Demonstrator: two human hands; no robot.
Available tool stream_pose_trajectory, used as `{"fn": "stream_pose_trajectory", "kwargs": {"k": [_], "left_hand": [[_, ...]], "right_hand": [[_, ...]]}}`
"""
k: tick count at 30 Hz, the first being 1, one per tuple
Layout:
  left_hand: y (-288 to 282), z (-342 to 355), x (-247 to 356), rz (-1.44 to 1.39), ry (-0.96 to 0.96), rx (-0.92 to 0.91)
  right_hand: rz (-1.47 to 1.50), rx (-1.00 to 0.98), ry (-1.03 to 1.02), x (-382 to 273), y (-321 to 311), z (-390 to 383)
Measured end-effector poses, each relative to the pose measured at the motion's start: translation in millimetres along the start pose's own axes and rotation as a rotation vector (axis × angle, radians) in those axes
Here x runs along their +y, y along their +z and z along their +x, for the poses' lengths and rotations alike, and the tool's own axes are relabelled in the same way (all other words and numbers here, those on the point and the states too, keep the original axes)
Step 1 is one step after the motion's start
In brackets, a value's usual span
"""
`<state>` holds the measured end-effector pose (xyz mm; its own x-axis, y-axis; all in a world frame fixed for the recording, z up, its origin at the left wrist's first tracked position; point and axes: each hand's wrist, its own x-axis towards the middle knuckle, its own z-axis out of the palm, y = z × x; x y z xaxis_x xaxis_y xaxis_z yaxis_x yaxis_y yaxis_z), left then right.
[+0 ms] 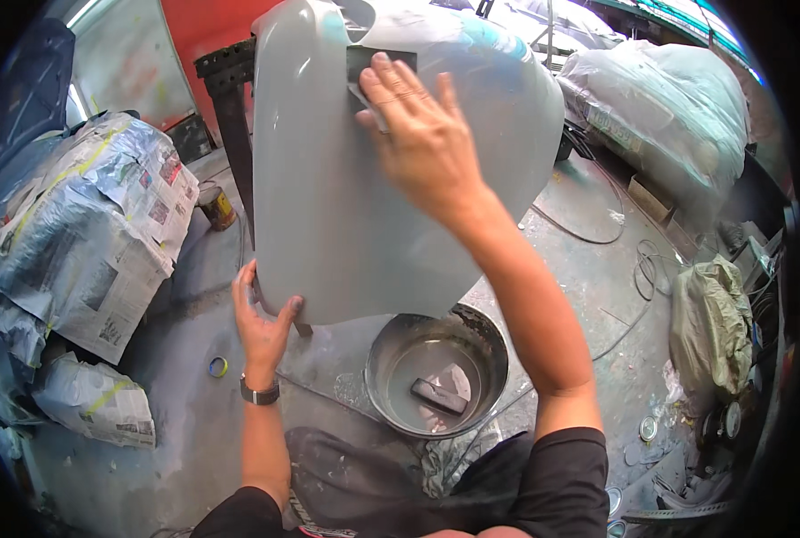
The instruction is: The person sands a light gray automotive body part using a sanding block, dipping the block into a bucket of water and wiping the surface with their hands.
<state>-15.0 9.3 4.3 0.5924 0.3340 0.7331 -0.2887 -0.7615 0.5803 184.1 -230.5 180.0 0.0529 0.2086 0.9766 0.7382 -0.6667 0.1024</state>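
One wide fisheye view, from the left one of two cameras worn side by side on the person's head, looks steeply down and somewhat forward. The left forearm (265,448) and right forearm (534,305) rise from the lower edge, so picture-left is the person's left. The grey panel (373,233) stands near the lens, filling the upper middle; the bucket (384,363) and floor (185,394) lie farther down. The view spreads from a paper-wrapped piece (95,233) at left to a sheeted vehicle (660,108) at right, bending toward a dark, rounded border.
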Motion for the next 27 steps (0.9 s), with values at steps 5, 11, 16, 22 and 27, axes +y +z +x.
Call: {"fn": "stream_pose_trajectory", "kwargs": {"k": [5, 11, 16, 22, 27], "left_hand": [[20, -4, 7, -0.017, -0.013, -0.019], [10, -1, 2, -0.017, 0.018, -0.006], [10, -4, -3, 0.020, 0.004, -0.006], [19, -2, 1, -0.016, 0.024, -0.023], [3, 0, 3, 0.010, -0.017, 0.000]], "right_hand": [[-0.154, 0.060, 0.275, 62, -7, 15], [-0.068, 0.002, -0.067, 17, -5, -15], [-0.082, 0.042, 0.209, 12, -1, -8], [-0.063, 0.038, 0.133, 46, -18, -23], [-0.006, -0.016, 0.047, -3, -5, -12]]}}
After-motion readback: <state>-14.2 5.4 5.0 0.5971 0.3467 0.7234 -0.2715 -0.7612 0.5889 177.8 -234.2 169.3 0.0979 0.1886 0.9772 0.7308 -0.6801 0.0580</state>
